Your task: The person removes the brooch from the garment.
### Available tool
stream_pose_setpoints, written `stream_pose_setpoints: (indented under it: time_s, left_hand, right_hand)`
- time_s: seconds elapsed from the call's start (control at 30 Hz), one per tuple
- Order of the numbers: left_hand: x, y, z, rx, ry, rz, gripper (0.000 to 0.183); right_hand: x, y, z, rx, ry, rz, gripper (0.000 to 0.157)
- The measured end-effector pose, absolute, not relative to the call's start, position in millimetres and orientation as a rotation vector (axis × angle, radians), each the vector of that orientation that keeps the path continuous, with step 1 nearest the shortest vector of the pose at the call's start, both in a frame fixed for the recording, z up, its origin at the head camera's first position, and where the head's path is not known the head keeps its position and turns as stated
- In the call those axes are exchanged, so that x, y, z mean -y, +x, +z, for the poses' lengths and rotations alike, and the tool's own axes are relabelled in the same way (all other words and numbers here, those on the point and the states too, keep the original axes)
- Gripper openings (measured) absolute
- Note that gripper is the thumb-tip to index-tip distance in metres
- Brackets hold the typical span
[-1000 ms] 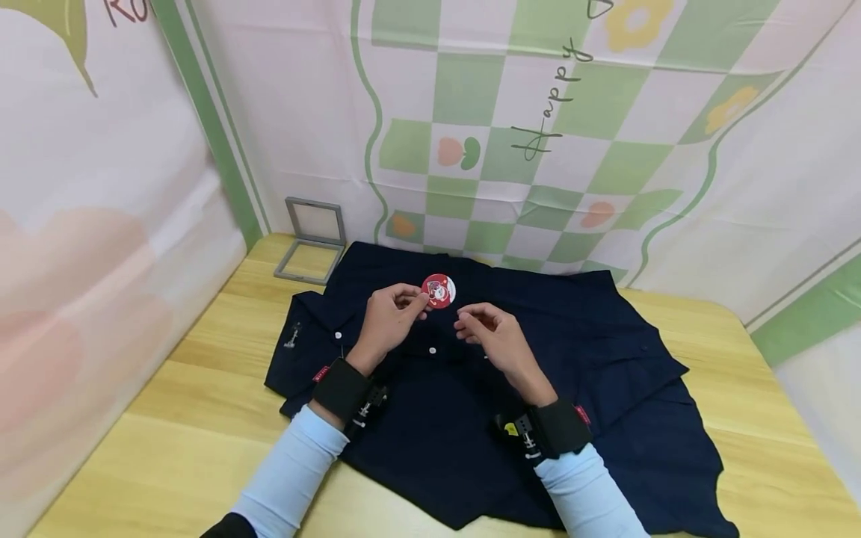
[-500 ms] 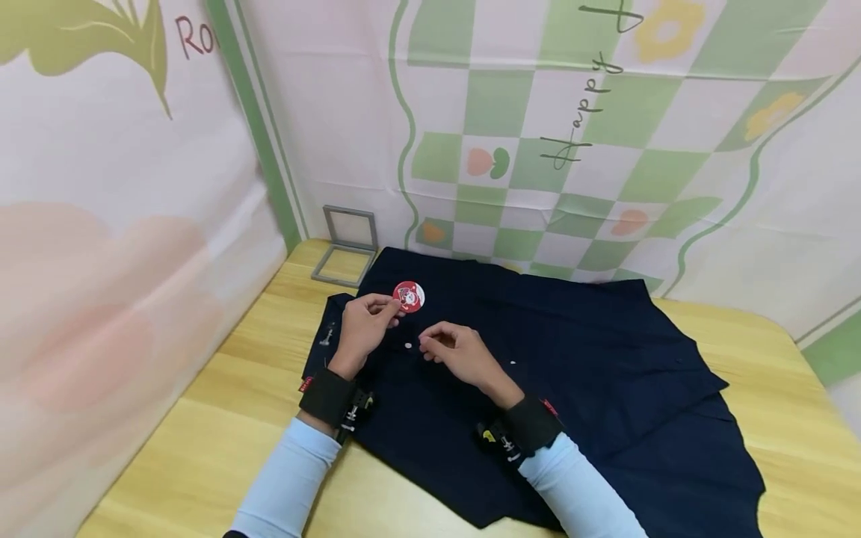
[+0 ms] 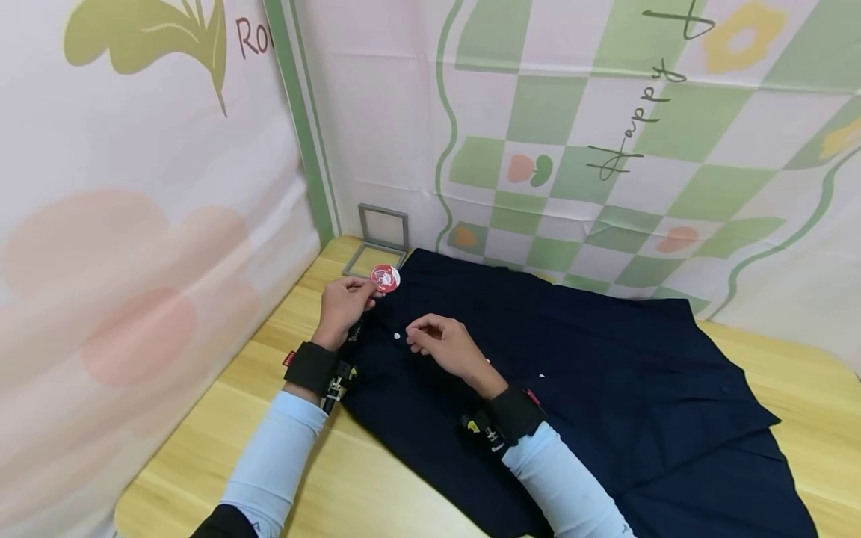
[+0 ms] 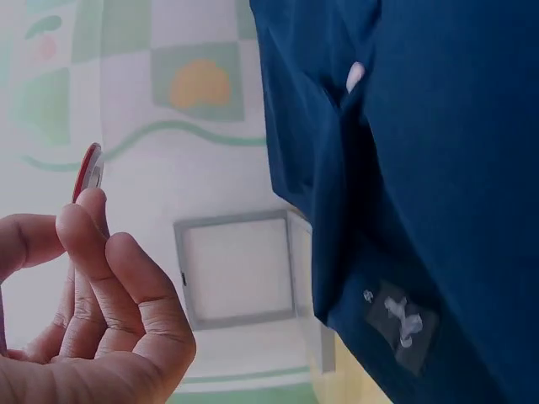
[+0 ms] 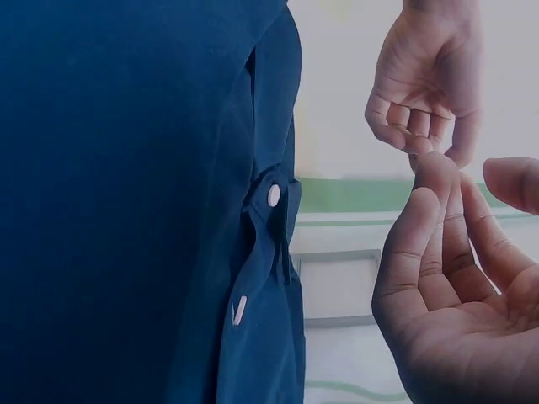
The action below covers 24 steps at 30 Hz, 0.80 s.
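My left hand pinches a round red and white button badge at its edge, over the shirt's left corner. In the left wrist view the badge shows nearly edge-on, with a silvery back. Below and right of it, my right hand hovers above the dark navy polo shirt. Its fingers are loosely bent with nothing between them, and the thumb stands apart from them in the right wrist view. The shirt lies spread on the table, its placket carrying small white buttons.
A grey hinged display frame stands unfolded at the table's back left corner, just behind the badge. Printed cloth hangs along the back and left sides. Bare wooden table shows at the left and front.
The left hand has carried the badge leftward, toward the frame. My right hand has drawn away from the badge and also shifted left. The head view has turned a little left.
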<state>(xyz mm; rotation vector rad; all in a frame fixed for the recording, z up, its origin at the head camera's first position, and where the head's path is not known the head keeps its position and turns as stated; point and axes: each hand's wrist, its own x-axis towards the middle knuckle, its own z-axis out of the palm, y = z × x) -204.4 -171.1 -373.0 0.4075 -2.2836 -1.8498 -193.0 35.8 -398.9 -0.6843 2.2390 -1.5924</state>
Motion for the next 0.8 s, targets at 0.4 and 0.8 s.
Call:
stream_pose_setpoints:
  time_s: [0.4, 0.8]
  left_hand:
    - [192.6, -245.2, -364.1, 2.352, 0.480, -1.867, 0.031]
    - [207.2, -272.8, -381.7, 2.449, 0.700, -1.873, 0.034]
  right_hand:
    - [-16.6, -213.3, -397.5, -2.219, -0.598, -1.628, 0.028]
    - [7.3, -213.1, -403.1, -2.140, -0.545, -1.598, 0.030]
